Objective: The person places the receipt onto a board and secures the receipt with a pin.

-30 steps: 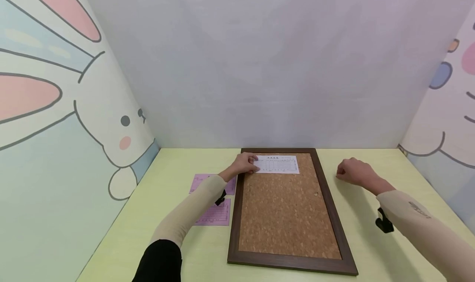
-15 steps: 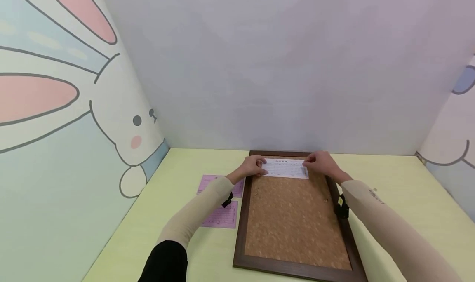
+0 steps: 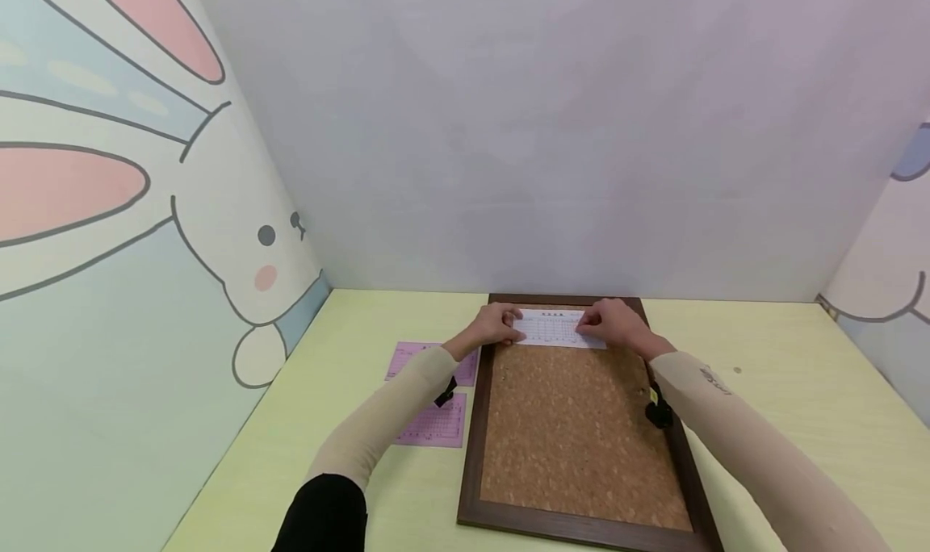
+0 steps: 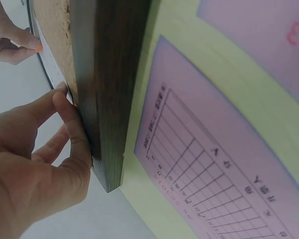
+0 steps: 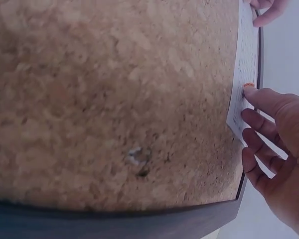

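Observation:
A white printed form lies across the top of the framed cork board. My left hand holds down the form's left edge, thumb and forefinger spread apart on it. The left wrist view shows the left fingertips at the form's edge, just inside the frame. My right hand is over the form's right part, pinching a small orange push pin between thumb and forefinger. The pin is against the paper, its point hidden. The other right fingers are loosely bent beside the form's edge.
Two pink printed forms, the nearer one and the farther one, lie left of the board, partly under my left forearm. The board's dark wooden frame stands above the pale yellow table. A grey wall rises behind.
My right hand has come from the table right of the board onto the form, then shifted slightly left along it. The left hand has kept its place on the form's left edge.

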A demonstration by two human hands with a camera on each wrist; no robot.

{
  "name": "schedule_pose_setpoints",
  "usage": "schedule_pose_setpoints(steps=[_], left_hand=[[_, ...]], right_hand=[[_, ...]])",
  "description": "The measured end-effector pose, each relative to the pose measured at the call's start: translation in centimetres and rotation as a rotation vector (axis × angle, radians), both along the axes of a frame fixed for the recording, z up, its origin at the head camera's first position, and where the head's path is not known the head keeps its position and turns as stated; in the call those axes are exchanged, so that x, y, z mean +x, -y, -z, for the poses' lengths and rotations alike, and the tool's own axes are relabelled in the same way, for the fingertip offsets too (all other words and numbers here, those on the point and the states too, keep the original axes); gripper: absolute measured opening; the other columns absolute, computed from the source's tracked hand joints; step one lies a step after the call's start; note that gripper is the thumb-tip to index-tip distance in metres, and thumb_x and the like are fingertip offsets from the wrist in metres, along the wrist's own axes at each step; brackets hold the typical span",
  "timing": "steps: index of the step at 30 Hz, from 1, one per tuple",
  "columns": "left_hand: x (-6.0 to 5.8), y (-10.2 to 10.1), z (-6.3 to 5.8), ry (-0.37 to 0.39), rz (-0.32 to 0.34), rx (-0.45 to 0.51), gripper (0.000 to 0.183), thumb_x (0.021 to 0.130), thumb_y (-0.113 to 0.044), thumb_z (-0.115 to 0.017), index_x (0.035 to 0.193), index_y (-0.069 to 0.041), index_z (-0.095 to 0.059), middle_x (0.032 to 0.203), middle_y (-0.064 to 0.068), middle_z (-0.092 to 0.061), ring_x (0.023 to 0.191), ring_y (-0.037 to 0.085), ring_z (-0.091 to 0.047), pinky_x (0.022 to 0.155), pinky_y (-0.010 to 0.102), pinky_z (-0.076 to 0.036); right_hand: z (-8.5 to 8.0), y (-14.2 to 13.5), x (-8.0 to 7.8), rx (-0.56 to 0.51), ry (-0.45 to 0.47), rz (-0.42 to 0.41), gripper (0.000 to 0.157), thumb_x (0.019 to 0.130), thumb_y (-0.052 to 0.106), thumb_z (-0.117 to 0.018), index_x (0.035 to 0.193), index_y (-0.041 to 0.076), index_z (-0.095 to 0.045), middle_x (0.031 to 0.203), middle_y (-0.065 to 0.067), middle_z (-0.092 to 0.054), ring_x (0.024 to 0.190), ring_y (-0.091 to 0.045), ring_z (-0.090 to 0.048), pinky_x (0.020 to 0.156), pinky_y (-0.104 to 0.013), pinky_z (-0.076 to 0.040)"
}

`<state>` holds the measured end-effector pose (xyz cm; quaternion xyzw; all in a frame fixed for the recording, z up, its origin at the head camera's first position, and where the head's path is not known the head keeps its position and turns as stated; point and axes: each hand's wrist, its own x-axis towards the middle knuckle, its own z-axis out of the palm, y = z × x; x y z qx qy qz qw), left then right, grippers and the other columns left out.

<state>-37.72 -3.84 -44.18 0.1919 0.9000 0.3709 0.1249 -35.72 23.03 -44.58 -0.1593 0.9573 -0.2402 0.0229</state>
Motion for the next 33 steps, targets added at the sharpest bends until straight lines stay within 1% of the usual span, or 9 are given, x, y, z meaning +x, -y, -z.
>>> schedule_pose_setpoints(steps=[4, 8, 13, 16, 19, 23, 27, 29, 33], left_hand=[[0.0, 0.1, -0.1, -0.003, 0.004, 0.002, 0.04, 0.09, -0.008, -0.077, 0.126, 0.004, -0.064, 0.067, -0.004, -0.051, 0.053, 0.006, -0.05, 0.055, 0.017, -0.039], [-0.1, 0.2, 0.3, 0.009, -0.006, -0.016, 0.04, 0.09, -0.009, -0.078, 0.126, 0.003, -0.065, 0.067, -0.004, -0.051, 0.054, 0.006, -0.05, 0.055, 0.017, -0.038], [-0.1, 0.3, 0.7, 0.028, -0.017, -0.017, 0.039, 0.09, -0.009, -0.078, 0.125, 0.003, -0.065, 0.065, -0.004, -0.051, 0.053, 0.007, -0.051, 0.054, 0.018, -0.038], [0.0, 0.2, 0.9, 0.027, -0.009, -0.017, 0.038, 0.09, -0.009, -0.078, 0.124, 0.003, -0.066, 0.063, -0.004, -0.05, 0.052, 0.006, -0.051, 0.053, 0.017, -0.038], [0.0, 0.1, 1.0, 0.018, -0.002, -0.021, 0.037, 0.09, -0.009, -0.078, 0.123, 0.002, -0.066, 0.062, -0.005, -0.05, 0.051, 0.006, -0.051, 0.053, 0.017, -0.037], [0.0, 0.0, 0.9, 0.003, 0.006, -0.024, 0.037, 0.09, -0.009, -0.077, 0.123, 0.002, -0.066, 0.062, -0.005, -0.05, 0.052, 0.006, -0.051, 0.054, 0.017, -0.038], [0.0, -0.1, 0.6, -0.011, 0.017, -0.014, 0.037, 0.09, -0.009, -0.077, 0.124, 0.003, -0.065, 0.064, -0.005, -0.051, 0.053, 0.007, -0.053, 0.056, 0.017, -0.039], [0.0, -0.1, 0.4, -0.018, 0.023, -0.007, 0.038, 0.09, -0.009, -0.077, 0.124, 0.003, -0.065, 0.064, -0.005, -0.051, 0.053, 0.007, -0.053, 0.056, 0.017, -0.039], [-0.1, 0.2, 0.2, -0.022, 0.017, 0.0, 0.038, 0.09, -0.009, -0.078, 0.124, 0.003, -0.065, 0.065, -0.005, -0.051, 0.053, 0.006, -0.052, 0.056, 0.017, -0.039]], right_hand=[[-0.2, -0.1, 0.3, 0.066, -0.058, -0.029, 0.013, 0.092, 0.015, -0.075, 0.095, 0.004, -0.082, 0.093, -0.009, -0.075, 0.076, -0.016, -0.054, 0.069, -0.032, -0.045], [-0.4, 0.0, 0.7, 0.125, -0.088, -0.065, 0.012, 0.092, 0.013, -0.075, 0.096, 0.004, -0.082, 0.096, -0.011, -0.076, 0.075, -0.014, -0.057, 0.067, -0.032, -0.046], [-0.3, 0.3, 0.8, 0.138, -0.065, -0.089, 0.014, 0.093, 0.012, -0.073, 0.1, 0.002, -0.081, 0.097, -0.011, -0.078, 0.071, -0.013, -0.055, 0.066, -0.03, -0.046], [-0.1, 0.5, 0.7, 0.129, -0.043, -0.085, 0.013, 0.093, 0.01, -0.073, 0.099, 0.002, -0.081, 0.095, -0.011, -0.078, 0.071, -0.013, -0.055, 0.067, -0.032, -0.049], [0.0, 0.6, 0.7, 0.141, -0.038, -0.078, 0.012, 0.093, 0.009, -0.073, 0.098, 0.002, -0.081, 0.094, -0.01, -0.078, 0.071, -0.013, -0.057, 0.069, -0.035, -0.052], [-0.1, 0.8, 0.5, 0.167, -0.049, -0.076, 0.011, 0.093, 0.01, -0.073, 0.098, 0.004, -0.081, 0.096, -0.01, -0.078, 0.076, -0.014, -0.064, 0.072, -0.039, -0.056], [-0.6, 0.9, 0.4, 0.193, -0.062, -0.082, 0.01, 0.093, 0.011, -0.074, 0.098, 0.007, -0.082, 0.098, -0.009, -0.079, 0.083, -0.017, -0.071, 0.076, -0.042, -0.059], [-0.9, 1.0, 0.4, 0.212, -0.075, -0.089, 0.01, 0.093, 0.011, -0.074, 0.096, 0.009, -0.082, 0.097, -0.008, -0.079, 0.083, -0.017, -0.071, 0.076, -0.042, -0.059], [-1.6, 1.5, 0.2, 0.252, -0.109, -0.126, 0.009, 0.093, 0.012, -0.074, 0.092, 0.009, -0.082, 0.093, -0.007, -0.079, 0.075, -0.013, -0.068, 0.071, -0.039, -0.058]])
